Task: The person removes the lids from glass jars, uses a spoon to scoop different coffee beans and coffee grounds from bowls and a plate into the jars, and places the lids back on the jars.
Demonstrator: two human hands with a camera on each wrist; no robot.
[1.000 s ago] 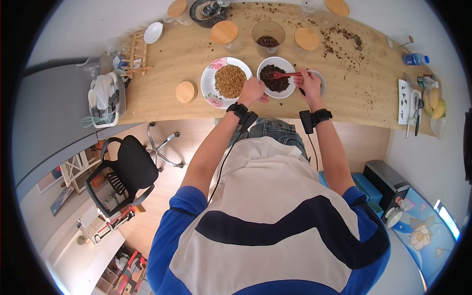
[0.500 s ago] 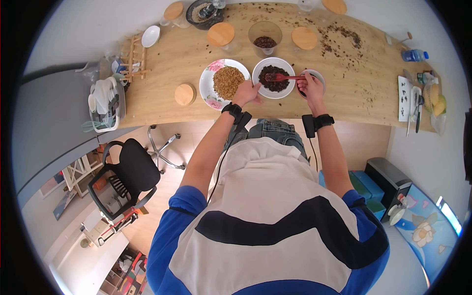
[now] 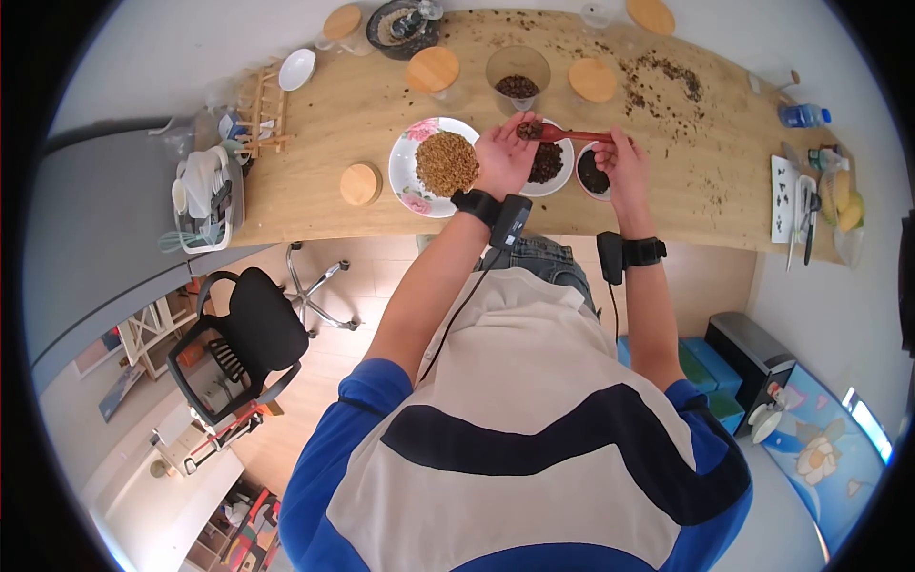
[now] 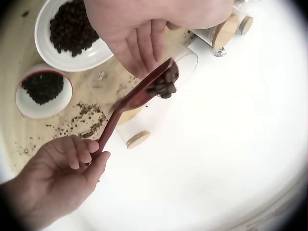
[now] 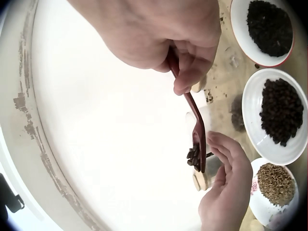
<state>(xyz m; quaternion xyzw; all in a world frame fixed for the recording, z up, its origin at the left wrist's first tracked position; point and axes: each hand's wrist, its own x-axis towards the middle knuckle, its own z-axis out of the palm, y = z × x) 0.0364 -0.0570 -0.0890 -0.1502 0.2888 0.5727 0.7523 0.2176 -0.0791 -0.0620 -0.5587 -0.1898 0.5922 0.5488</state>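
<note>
In the head view the right hand (image 3: 624, 170) pinches the handle of a dark red spoon (image 3: 577, 136), raised over the white bowl of dark brown beans (image 3: 546, 164). Beans (image 4: 166, 85) fill the spoon's scoop. Beside the scoop the left hand (image 3: 505, 160) is held palm up, its fingers loosely extended and holding nothing; whether it touches the scoop I cannot tell. Left of it lies a flowered plate with golden-brown grains (image 3: 446, 164). A smaller red-rimmed bowl of dark bits (image 5: 270, 29) stands beside the bean bowl, below the right hand in the head view.
Behind the bowls stand a see-through container with beans (image 3: 518, 86) and jars with wooden lids (image 3: 433, 70). A dark mortar (image 3: 402, 29) is at the back. Crumbs (image 3: 667, 81) are scattered at the back right. A wooden rack (image 3: 268, 110) stands left, a bottle (image 3: 805, 115) right.
The spoon has risen out of the bean bowl with beans in it. The left hand has moved right from the plate's edge and turned palm up beside the scoop.
</note>
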